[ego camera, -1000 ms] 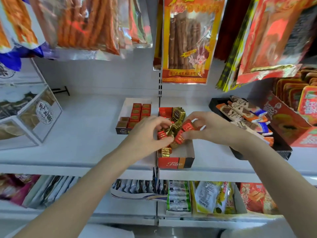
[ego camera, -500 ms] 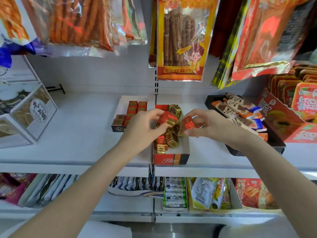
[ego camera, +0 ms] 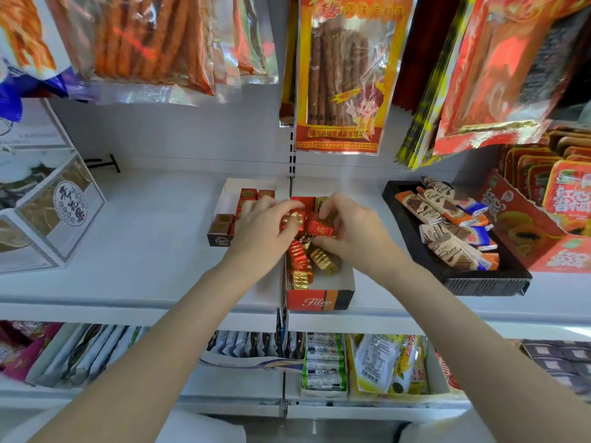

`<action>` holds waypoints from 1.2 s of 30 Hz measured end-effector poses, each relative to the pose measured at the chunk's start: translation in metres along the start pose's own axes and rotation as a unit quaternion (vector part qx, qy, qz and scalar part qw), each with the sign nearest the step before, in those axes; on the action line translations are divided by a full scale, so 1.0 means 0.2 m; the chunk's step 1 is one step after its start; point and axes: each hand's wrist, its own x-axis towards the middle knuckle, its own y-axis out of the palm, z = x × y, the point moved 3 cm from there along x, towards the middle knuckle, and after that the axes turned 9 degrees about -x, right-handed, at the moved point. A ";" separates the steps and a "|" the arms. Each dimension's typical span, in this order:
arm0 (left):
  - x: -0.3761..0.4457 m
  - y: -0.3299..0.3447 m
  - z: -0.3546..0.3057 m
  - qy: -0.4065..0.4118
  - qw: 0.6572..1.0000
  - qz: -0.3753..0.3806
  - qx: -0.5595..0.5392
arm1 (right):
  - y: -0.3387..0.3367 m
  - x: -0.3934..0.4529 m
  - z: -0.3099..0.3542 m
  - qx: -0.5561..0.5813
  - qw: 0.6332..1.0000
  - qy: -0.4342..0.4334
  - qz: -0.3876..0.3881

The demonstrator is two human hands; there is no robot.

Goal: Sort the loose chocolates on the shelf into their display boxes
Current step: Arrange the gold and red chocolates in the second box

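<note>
Shop shelving under bright, even light

A white metal shelf (ego camera: 134,238) runs across the view, backed by a pale panel with a slotted upright (ego camera: 292,155) at its middle. Snack bags (ego camera: 339,75) hang above on hooks. A white carton (ego camera: 48,212) stands at left, a black tray (ego camera: 479,279) at right. A lower shelf (ego camera: 230,388) holds more packets.

Red and gold foil chocolates (ego camera: 307,260) lie jumbled in the red-fronted box (ego camera: 319,300); square ones (ego camera: 248,195) fill the white box (ego camera: 224,199) just left.
</note>
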 end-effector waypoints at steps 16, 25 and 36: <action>-0.02 -0.03 0.01 0.081 0.996 0.033 -0.006 | -0.05 -0.07 0.07 -0.213 0.964 -0.067 0.142; -0.02 -0.04 0.00 0.093 0.995 0.041 0.025 | -0.05 -0.05 0.05 -0.216 0.960 -0.069 0.161; -0.02 -0.04 0.00 0.102 0.992 0.050 0.053 | -0.15 0.02 0.03 -0.185 0.974 -0.044 0.122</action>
